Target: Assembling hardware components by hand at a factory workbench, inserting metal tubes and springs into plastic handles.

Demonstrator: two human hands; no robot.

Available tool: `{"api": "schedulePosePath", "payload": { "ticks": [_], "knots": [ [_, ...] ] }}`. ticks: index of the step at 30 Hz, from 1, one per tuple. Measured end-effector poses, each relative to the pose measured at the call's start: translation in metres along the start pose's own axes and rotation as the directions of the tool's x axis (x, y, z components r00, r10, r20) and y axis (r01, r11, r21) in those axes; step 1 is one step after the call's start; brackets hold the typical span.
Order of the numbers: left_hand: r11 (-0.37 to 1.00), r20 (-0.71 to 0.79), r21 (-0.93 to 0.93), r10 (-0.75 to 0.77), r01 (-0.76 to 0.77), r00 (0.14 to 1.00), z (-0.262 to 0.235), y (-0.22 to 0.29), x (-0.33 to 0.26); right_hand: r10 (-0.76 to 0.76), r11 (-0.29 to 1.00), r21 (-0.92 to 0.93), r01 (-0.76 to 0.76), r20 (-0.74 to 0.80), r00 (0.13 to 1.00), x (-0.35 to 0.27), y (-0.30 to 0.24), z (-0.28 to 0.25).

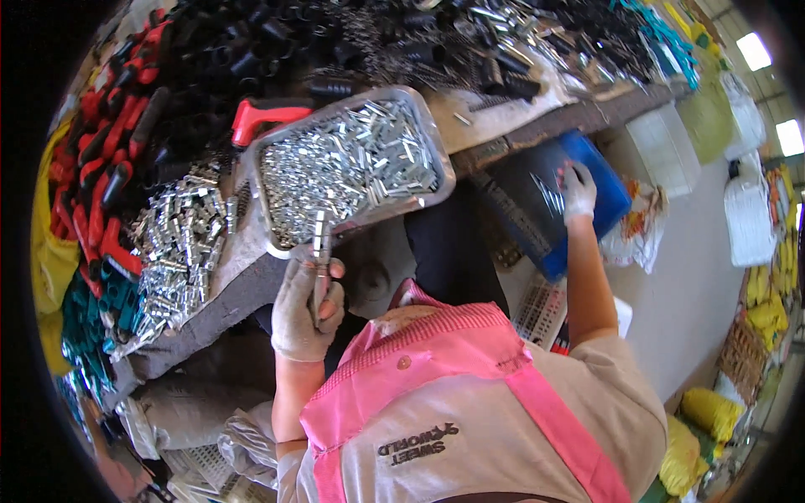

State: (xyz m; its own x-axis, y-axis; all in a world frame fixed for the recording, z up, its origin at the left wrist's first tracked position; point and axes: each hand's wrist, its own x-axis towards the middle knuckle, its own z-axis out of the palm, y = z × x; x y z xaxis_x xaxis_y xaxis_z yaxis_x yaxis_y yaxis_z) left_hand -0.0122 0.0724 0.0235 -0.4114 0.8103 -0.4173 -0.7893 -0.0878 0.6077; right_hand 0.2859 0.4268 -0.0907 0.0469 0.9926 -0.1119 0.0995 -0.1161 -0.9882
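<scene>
My left hand (306, 306), in a pale glove with bare fingertips, is closed around a stepped silver metal shaft (320, 239). The shaft points up in front of the near rim of a metal tray (440, 172), which is filled with small shiny pins and short cylinders (340, 159). Over on the right, my gloved right hand (577, 191) reaches into a blue bin (608, 197). Its fingers are curled together beside several thin metal rods (547, 194); whatever is between the fingertips is too small to name.
A heap of similar metal shafts (180, 247) lies left of the tray. Red-and-black handles (105, 168) are piled farther left, with black tubular parts (243, 59) and springs behind. A white plastic basket (537, 310) stands below the bin, and a clear box (662, 147) to its right.
</scene>
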Motion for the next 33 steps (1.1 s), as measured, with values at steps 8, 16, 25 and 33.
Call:
{"api": "schedulePosePath", "payload": {
  "ticks": [8,16,25,33],
  "knots": [
    [0.998,0.002,-0.068,0.008,-0.008,1.0,0.0,0.0,-0.01,-0.519,0.839,0.002,0.544,0.304,0.799,-0.053,-0.097,0.106],
    [0.981,-0.123,-0.041,0.183,-0.19,0.975,-0.014,0.004,-0.022,-0.514,0.297,0.143,0.944,0.857,0.032,-0.121,-0.163,0.272],
    [0.959,-0.263,0.016,0.278,-0.284,0.924,-0.045,0.032,-0.008,-0.804,0.097,-0.08,0.992,0.582,0.125,-0.016,-0.209,0.429],
    [0.926,-0.28,-0.005,0.362,-0.378,0.889,-0.059,0.066,0.025,-0.545,0.137,-0.369,0.919,0.747,0.381,0.096,-0.259,0.533]
  ]
}}
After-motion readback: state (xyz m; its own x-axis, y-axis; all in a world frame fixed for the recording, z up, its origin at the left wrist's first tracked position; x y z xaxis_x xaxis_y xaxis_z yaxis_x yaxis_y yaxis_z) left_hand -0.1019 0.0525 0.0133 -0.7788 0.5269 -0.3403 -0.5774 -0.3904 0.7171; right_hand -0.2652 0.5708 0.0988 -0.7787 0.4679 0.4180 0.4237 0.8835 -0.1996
